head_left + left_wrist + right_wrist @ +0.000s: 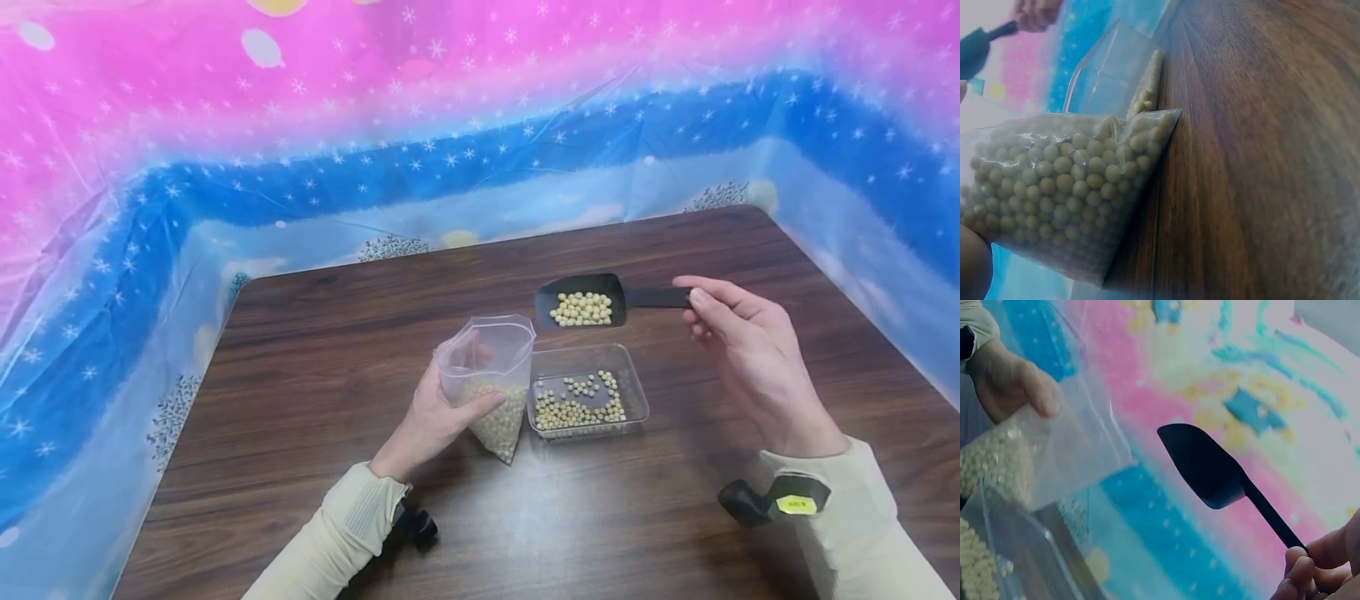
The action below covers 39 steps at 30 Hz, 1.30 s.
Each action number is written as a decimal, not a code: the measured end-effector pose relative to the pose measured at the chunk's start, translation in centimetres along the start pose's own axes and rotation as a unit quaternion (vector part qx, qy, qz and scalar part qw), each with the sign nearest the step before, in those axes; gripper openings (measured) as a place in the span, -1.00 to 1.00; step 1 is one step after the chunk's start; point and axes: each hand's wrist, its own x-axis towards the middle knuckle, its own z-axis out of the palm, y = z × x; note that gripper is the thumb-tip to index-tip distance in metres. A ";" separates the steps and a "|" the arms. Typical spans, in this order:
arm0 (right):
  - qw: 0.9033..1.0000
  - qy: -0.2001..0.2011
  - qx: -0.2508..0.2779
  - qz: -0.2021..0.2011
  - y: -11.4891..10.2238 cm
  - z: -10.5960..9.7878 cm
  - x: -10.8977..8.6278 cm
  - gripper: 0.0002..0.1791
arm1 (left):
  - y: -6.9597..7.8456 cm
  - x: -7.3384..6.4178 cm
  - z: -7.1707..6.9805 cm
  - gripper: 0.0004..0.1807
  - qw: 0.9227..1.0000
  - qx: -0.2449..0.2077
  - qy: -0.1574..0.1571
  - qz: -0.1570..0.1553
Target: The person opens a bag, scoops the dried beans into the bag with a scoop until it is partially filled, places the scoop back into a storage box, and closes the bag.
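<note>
A black scoop bears a heap of pale round dried peas or beans. My right hand pinches the end of its handle, above and behind the tray. In the right wrist view the dark underside of the scoop shows. My left hand grips a clear plastic bag, open at the top and filled partway with the same pale balls. The bag's lower corner reaches down to the table in the left wrist view, its balls close to the camera. Right beside the bag stands a clear plastic tray holding scattered balls.
A dark wood-grain table lies under everything. Pink and blue patterned cloth hangs around its far side and both flanks. Black wrist-worn devices sit on both cuffs.
</note>
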 end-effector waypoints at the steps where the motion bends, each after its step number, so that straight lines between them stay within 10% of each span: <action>1: 1.000 0.002 -0.016 -0.017 -0.3 0.7 -0.1 -0.79 | 0.0 0.0 0.0 -0.14 1.000 0.000 0.001 -0.004; 5: 0.986 0.024 -0.137 -0.089 -0.8 3.3 -0.6 -0.80 | 0.0 0.0 0.1 -0.12 1.000 -0.008 0.002 -0.025; 10: 0.946 0.052 -0.282 -0.152 -1.1 5.5 -1.1 -0.76 | -0.6 0.0 0.1 -0.12 0.999 -0.021 0.001 -0.029; 21: 0.888 0.046 -0.355 -0.289 -1.5 7.0 -2.0 -0.76 | -3.3 0.2 -0.2 -0.12 1.000 -0.005 0.004 -0.021; 24: 0.851 0.044 -0.370 -0.370 -1.8 8.0 -2.4 -0.81 | -3.4 0.2 -0.3 -0.14 1.000 -0.005 0.002 -0.006; 28: 0.779 0.079 -0.393 -0.481 -1.9 9.0 -2.9 -0.76 | -3.4 0.2 -0.3 -0.15 1.000 -0.005 -0.003 0.019; 31: 0.750 0.100 -0.430 -0.492 -1.8 8.4 -3.0 -0.73 | -3.5 0.2 -0.4 -0.14 1.000 0.002 -0.006 0.027; 35: 0.764 0.088 -0.502 -0.396 -0.7 5.8 -2.9 -0.78 | -3.4 0.1 -0.5 -0.12 1.000 -0.001 -0.013 0.026; 39: 0.803 0.077 -0.538 -0.244 1.7 2.9 -2.7 -0.78 | -3.1 0.5 -1.1 -0.20 0.998 -0.021 -0.034 0.045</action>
